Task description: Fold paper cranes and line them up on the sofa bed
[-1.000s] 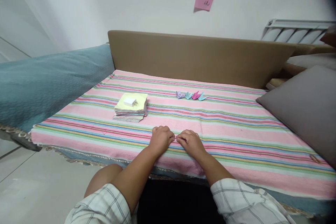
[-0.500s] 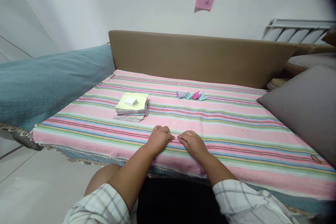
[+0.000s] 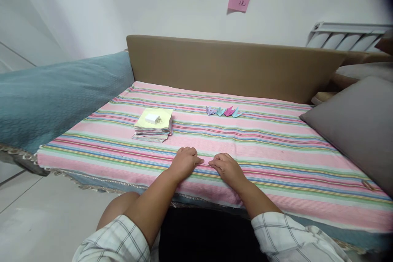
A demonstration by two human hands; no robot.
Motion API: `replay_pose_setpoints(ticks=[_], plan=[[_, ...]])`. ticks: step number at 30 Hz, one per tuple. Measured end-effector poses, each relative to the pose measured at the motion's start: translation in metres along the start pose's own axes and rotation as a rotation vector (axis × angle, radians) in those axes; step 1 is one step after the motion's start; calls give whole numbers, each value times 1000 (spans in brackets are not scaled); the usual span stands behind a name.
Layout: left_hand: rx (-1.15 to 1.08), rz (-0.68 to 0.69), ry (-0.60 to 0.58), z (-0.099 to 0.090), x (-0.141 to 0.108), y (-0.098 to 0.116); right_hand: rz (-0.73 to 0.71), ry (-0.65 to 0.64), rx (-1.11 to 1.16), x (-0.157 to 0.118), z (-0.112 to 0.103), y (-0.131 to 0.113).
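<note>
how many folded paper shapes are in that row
4, on the pink striped cloth, left to right: lavender folded paper, teal folded paper, magenta folded paper, light-blue folded paper; overlaps could hide more.

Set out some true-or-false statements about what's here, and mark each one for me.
1. The left hand and right hand have their fingertips at a small piece of pink paper. True.
2. The hands are over a bare wooden board. False: beneath them is a striped cloth.
3. A white plug lies on a stack of paper. True.
4. Seven paper shapes stand in a row beyond the hands. False: there are four folded shapes.
5. A grey pillow lies at the right. True.
</note>
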State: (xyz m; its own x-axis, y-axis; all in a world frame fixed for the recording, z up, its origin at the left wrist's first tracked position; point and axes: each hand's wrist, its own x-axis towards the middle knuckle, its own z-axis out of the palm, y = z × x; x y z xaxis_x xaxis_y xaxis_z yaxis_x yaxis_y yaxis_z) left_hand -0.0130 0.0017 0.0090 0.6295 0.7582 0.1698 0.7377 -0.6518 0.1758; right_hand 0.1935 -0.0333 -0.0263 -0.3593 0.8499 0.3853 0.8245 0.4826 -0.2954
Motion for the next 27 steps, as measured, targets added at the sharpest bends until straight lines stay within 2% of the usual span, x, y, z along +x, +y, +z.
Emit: replay_pose_setpoints(ticks=[10, 16, 23, 27], plan=[[20, 12, 9, 3, -3, -4, -30, -18, 0, -1, -4, 1], [85, 52, 23, 2, -5, 5, -34, -10, 23, -2, -9, 2], [143, 62, -85, 1, -7, 15, -13, 29, -70, -3, -8, 0], [133, 23, -97, 0, -10, 19, -25, 5, -107, -6, -8, 3]])
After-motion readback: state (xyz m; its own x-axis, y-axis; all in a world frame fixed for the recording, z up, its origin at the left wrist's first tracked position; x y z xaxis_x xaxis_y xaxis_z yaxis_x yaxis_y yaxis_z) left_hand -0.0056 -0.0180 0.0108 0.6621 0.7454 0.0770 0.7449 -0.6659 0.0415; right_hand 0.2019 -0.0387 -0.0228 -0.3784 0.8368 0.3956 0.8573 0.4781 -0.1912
